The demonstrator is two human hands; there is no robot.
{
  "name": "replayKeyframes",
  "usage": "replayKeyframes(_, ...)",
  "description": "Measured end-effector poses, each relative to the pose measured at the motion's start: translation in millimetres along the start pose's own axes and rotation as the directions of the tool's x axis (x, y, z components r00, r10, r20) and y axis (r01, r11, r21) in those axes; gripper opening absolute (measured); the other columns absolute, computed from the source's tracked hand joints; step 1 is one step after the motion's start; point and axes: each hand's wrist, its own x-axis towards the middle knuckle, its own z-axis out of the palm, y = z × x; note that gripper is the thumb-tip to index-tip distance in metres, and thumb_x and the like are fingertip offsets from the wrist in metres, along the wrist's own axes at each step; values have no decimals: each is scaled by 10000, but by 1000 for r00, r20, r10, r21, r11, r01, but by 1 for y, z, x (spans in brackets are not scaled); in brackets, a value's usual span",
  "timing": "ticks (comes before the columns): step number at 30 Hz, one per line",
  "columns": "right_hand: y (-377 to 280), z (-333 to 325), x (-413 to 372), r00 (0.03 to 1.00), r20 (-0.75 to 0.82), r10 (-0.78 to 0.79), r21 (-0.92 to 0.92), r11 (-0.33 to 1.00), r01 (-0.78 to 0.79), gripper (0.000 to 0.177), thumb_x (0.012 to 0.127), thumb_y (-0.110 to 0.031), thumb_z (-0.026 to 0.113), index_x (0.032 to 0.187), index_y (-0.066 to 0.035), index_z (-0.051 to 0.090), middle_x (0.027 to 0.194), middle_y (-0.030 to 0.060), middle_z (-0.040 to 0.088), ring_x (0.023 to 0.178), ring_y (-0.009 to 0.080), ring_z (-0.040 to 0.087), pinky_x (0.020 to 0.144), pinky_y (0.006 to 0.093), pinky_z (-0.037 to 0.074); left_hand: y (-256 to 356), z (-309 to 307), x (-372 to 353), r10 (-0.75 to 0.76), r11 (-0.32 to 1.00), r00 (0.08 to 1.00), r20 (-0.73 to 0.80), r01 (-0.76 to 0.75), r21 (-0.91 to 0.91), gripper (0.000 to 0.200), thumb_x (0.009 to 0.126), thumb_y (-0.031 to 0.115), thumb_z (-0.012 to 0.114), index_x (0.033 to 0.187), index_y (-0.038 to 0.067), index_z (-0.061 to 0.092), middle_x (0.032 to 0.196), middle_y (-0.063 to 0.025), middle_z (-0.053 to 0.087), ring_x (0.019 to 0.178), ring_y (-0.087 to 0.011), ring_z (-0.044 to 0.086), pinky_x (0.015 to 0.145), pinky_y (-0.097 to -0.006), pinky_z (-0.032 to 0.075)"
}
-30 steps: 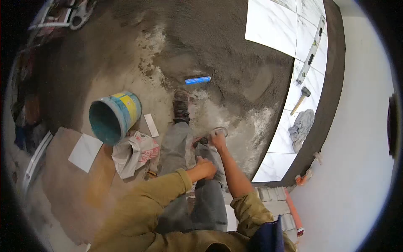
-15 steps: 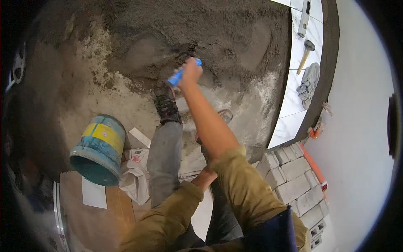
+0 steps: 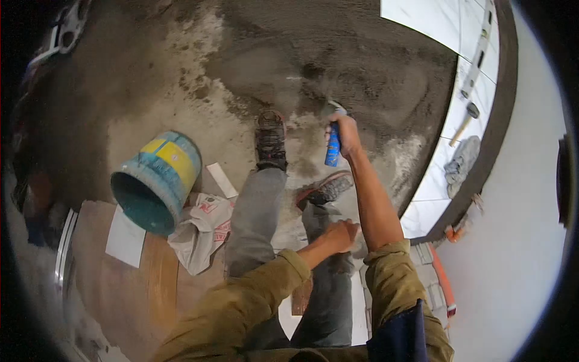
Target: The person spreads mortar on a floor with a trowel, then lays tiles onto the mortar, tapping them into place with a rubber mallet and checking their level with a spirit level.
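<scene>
My right hand (image 3: 345, 134) is closed around the blue handle of a trowel (image 3: 332, 149). The metal part beyond the fist is small and blurred, just above the damp grey mortar (image 3: 368, 66) spread over the floor. Lower down, my left hand (image 3: 339, 236) is curled into a loose fist in front of my right leg, near my right forearm; nothing shows in it. My two shoes stand on the rough bare floor, at the near edge of the mortar.
On the left a teal bucket (image 3: 158, 181) lies tipped beside a crumpled white sack (image 3: 202, 232). White tiles (image 3: 431, 175) run along the right, bearing a spirit level (image 3: 479, 57), a mallet (image 3: 464, 123) and a grey rag (image 3: 463, 166). Paving blocks (image 3: 422, 265) are stacked by the wall.
My right hand has drawn back toward me and turned the trowel handle from slanted to nearly upright in view. My left hand has come out from under the right arm. The view has shifted.
</scene>
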Motion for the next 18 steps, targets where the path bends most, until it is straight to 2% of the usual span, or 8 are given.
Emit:
replayKeyframes(1, 13, 14, 13, 995, 64, -79, -309, 946, 95, 277, 873, -329, 610, 921, -57, 588, 673, 75, 588, 522, 217, 582, 487, 369, 488, 1, -2, 1, -33, 997, 992, 123, 24, 76, 431, 906, 213, 561, 1299, 34, 554, 1307, -183, 585, 1186, -358, 576, 961, -457, 476)
replayKeyframes(3, 54, 49, 38, 946, 200, -256, -730, 605, 318, 389, 856, -371, 631, 963, 2, 609, 812, 182, 674, 692, 336, 670, 616, 444, 530, -17, 29, 8, -48, 997, 994, 97, 42, 66, 433, 905, 222, 561, 1296, 37, 558, 1307, -183, 586, 1184, -358, 578, 961, -460, 475)
replayKeyframes(4, 77, 74, 53, 892, 274, -359, -834, 374, 406, 447, 856, -397, 636, 1003, 25, 608, 900, 236, 696, 814, 396, 693, 705, 479, 539, -25, 41, 11, -41, 998, 996, 77, 38, 48, 434, 904, 231, 562, 1293, 39, 561, 1307, -183, 586, 1182, -357, 579, 960, -463, 475)
replayKeyframes(6, 82, 121, 53, 865, 440, -242, -840, 229, 492, 498, 874, -427, 607, 1063, 33, 604, 1012, 277, 678, 984, 444, 657, 833, 517, 518, -39, 67, 14, -15, 1000, 999, 43, 14, 12, 437, 901, 249, 563, 1287, 45, 569, 1306, -183, 588, 1177, -357, 582, 960, -470, 474)
replayKeyframes(9, 120, 138, 91, 863, 386, -325, -831, 284, 478, 499, 886, -425, 590, 1085, 32, 596, 1001, 274, 682, 954, 437, 667, 837, 519, 523, -58, 93, 15, 24, 1000, 999, 31, -24, 4, 443, 897, 276, 565, 1279, 53, 579, 1305, -183, 590, 1170, -356, 586, 959, -479, 472)
replayKeyframes(11, 120, 130, 94, 897, 235, -374, -859, 353, 372, 493, 896, -428, 572, 1075, 30, 593, 1009, 285, 677, 956, 442, 665, 854, 530, 519, -64, 99, 15, 42, 999, 999, 27, -42, 13, 447, 894, 294, 566, 1273, 58, 587, 1305, -183, 592, 1166, -356, 589, 959, -485, 471)
replayKeyframes(14, 98, 68, 89, 904, 85, -418, -867, 416, 274, 520, 890, -464, 620, 1099, 8, 561, 982, 297, 672, 944, 482, 652, 837, 543, 515, -57, 92, 13, 74, 996, 997, 15, -75, 53, 454, 890, 322, 567, 1265, 66, 597, 1304, -184, 594, 1159, -356, 594, 958, -495, 469)
replayKeyframes(18, 39, -30, 70, 877, -71, -476, -936, 336, 107, 542, 894, -483, 613, 1122, 7, 571, 1026, 307, 667, 977, 481, 649, 856, 536, 516, -18, 50, 13, 117, 973, 992, 39, -122, 194, 465, 885, 358, 570, 1253, 77, 612, 1303, -184, 597, 1150, -355, 599, 958, -508, 467)
